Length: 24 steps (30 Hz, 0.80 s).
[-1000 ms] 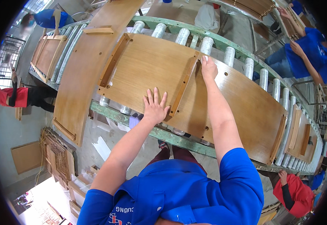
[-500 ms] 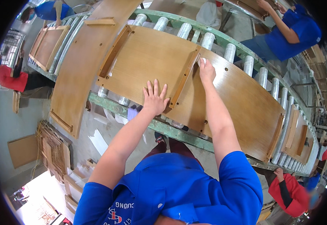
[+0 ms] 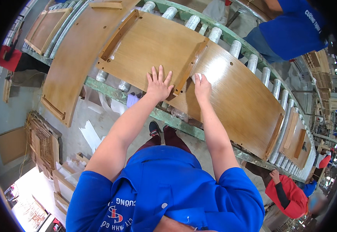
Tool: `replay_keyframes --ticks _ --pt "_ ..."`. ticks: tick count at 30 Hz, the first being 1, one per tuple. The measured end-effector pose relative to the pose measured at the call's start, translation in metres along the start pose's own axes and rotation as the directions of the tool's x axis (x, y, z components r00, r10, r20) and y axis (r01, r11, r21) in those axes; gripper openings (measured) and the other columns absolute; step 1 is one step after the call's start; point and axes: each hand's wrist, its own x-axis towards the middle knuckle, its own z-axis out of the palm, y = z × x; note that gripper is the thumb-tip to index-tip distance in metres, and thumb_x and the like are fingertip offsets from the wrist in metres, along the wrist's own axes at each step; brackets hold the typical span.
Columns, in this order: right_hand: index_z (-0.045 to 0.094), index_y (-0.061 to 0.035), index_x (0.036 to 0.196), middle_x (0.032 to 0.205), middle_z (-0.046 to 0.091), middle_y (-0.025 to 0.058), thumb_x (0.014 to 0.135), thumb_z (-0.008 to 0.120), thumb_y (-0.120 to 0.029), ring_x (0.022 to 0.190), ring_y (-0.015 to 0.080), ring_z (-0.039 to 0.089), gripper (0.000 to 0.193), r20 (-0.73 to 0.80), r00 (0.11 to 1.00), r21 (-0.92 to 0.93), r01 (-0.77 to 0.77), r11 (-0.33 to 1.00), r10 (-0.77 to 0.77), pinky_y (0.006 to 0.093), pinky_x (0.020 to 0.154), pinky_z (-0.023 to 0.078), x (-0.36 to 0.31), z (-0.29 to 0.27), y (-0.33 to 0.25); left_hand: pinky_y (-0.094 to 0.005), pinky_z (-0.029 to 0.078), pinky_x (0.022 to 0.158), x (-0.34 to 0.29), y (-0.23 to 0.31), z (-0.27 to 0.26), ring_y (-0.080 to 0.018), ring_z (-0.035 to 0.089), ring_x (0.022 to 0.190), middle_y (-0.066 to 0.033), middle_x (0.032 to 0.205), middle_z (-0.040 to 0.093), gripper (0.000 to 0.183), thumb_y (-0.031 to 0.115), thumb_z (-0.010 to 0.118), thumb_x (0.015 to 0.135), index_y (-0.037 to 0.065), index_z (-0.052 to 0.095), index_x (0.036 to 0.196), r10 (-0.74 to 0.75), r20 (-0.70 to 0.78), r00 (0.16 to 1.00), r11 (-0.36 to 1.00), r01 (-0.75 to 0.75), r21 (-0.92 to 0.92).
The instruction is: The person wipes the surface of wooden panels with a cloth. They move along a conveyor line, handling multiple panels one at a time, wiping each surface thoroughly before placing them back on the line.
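Observation:
A large brown varnished wooden panel (image 3: 230, 104) lies across the roller conveyor in front of me, with wooden battens along both ends and one across the middle. My left hand (image 3: 159, 84) rests on it, fingers spread, left of the middle batten (image 3: 191, 66). Just right of that batten, my right hand (image 3: 202, 87) is closed on a small white wad, perhaps cloth or paper, pressed to the panel beside the batten. Most of the wad is hidden under the fingers.
Green rails (image 3: 110, 91) edge the conveyor, with wrapped rollers (image 3: 214, 34) between them. Another long panel (image 3: 73, 58) lies to the left. Co-workers in blue (image 3: 288, 33) and red (image 3: 290, 195) stand beyond and at right. Stacked wood (image 3: 43, 145) stands at lower left.
My right hand has slid along the middle batten toward me with the white wad. My left hand stays flat on the panel. The far co-worker in blue has shifted, and the whole view has tilted slightly.

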Motion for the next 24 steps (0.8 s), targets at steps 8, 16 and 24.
replay_keyframes --ticks 8,16,24 --pt "0.057 -0.0057 0.082 0.072 0.060 0.0202 0.087 0.046 -0.039 0.070 0.0394 0.058 0.035 0.086 0.995 0.049 0.050 0.998 -0.054 0.0460 0.060 0.044 -0.058 0.000 0.001 -0.0581 0.009 0.102 -0.001 0.002 -0.008 -0.0451 0.002 0.131 -0.0177 0.146 0.002 0.059 0.048 0.025 0.090 0.022 0.010 0.142 -0.010 0.063 0.998 1.000 0.011 -0.017" --pt "0.056 -0.0065 0.083 0.071 0.059 0.0204 0.087 0.046 -0.038 0.070 0.0401 0.058 0.034 0.080 0.996 0.009 0.044 0.999 -0.045 0.0469 0.059 0.043 -0.070 -0.002 -0.005 -0.0591 0.012 0.101 -0.002 0.001 -0.004 -0.0462 0.004 0.131 -0.0198 0.145 0.003 0.060 0.049 0.024 0.090 0.021 0.010 0.142 -0.007 0.040 0.999 1.000 0.007 0.006" --pt "0.057 -0.0047 0.083 0.071 0.059 0.0201 0.086 0.049 -0.036 0.068 0.0393 0.057 0.033 0.113 0.988 0.041 0.104 0.994 -0.108 0.0463 0.059 0.043 -0.078 -0.008 -0.007 -0.0608 0.009 0.101 -0.001 0.005 -0.009 -0.0466 0.000 0.131 -0.0183 0.146 0.000 0.060 0.047 0.025 0.090 0.021 0.008 0.142 -0.029 0.079 0.996 0.999 0.030 -0.018"
